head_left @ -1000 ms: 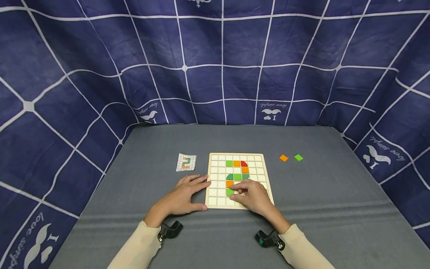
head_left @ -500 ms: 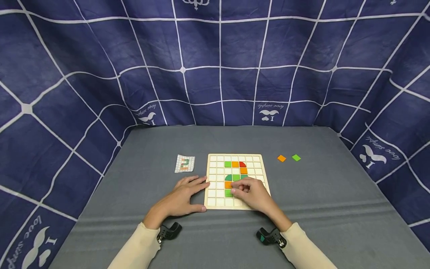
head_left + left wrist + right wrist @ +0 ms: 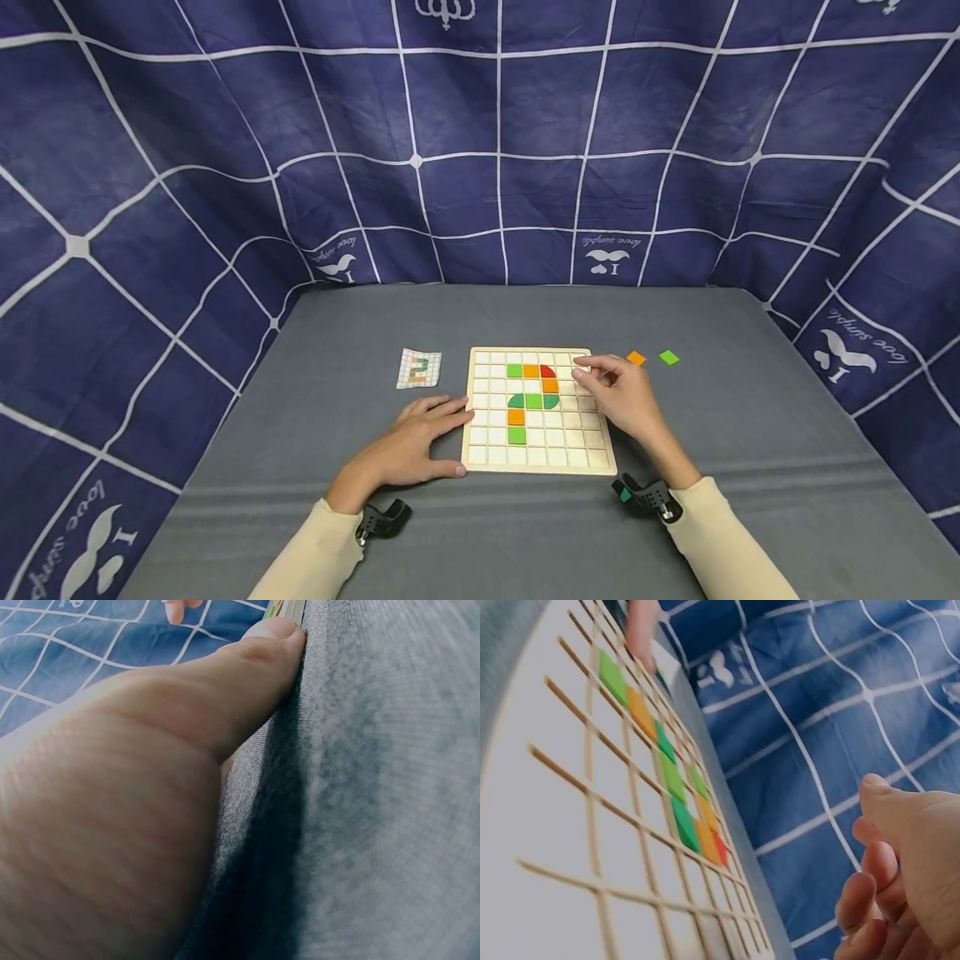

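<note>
A pale wooden grid board (image 3: pixel 498 456) lies on the table, with lime green, orange, teal and red tiles set in its cells. The red quarter-round tile (image 3: pixel 548 372) is near the top; a lime green square tile (image 3: pixel 517 435) is lowest. My left hand (image 3: pixel 408 442) rests at the board's left edge, fingers spread and fingertips touching the rim. Above the board's right side hovers my right hand (image 3: pixel 622 396), fingers loosely bent. In the right wrist view, nothing shows between its thumb (image 3: pixel 889 806) and fingers. A loose orange tile (image 3: pixel 636 357) lies just beyond that hand.
A loose lime green tile (image 3: pixel 669 357) lies to the right of the orange one. Left of the board is a small printed card (image 3: pixel 418 368) with a coloured grid pattern. Grey cloth (image 3: pixel 480 542) covers the table, and a blue checked curtain (image 3: pixel 465 192) hangs around it.
My right hand has lifted from the lower orange and lime green tiles and moved up and right, toward the loose tiles. Those two board tiles now show fully. The left hand stays put.
</note>
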Tool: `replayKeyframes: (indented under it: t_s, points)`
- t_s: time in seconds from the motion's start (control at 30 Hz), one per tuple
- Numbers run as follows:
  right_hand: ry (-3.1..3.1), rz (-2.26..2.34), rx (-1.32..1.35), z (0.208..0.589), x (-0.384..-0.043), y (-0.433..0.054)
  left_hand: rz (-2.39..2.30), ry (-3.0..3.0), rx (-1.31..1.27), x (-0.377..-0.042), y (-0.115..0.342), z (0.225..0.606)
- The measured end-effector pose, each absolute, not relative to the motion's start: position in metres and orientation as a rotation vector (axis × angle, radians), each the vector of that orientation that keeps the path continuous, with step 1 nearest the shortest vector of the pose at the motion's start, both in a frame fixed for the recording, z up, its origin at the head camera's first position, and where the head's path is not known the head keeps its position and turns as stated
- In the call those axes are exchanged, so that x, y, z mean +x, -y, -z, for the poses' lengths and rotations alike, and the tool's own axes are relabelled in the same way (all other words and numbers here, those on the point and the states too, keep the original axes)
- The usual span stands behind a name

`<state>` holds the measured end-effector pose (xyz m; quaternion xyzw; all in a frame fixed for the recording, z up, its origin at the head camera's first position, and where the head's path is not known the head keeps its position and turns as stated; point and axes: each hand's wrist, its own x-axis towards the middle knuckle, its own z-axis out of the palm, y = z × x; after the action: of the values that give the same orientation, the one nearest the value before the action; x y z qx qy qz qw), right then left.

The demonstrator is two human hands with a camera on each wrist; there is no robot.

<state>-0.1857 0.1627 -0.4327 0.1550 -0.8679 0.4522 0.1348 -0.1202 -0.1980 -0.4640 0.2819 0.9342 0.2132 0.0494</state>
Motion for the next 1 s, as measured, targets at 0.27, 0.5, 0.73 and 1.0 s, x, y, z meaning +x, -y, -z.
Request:
replayKeyframes:
  t_s: [0.27,0.5,0.73,1.0]
  points:
    - [2.416,-1.413,0.244,0.429,-0.210,-0.196,-0.656,-2.836,0.863,-0.118,0.196,0.461]
    - [2.405,-1.395,0.103,0.427,-0.224,-0.212,-0.658,-2.832,0.848,-0.118,0.196,0.461]
    - [2.434,-1.372,0.045,0.446,-0.232,-0.224,-0.662,-2.833,0.851,-0.119,0.197,0.466]
    - [2.446,-1.347,0.034,0.464,-0.238,-0.233,-0.659,-2.832,0.838,-0.119,0.196,0.464]
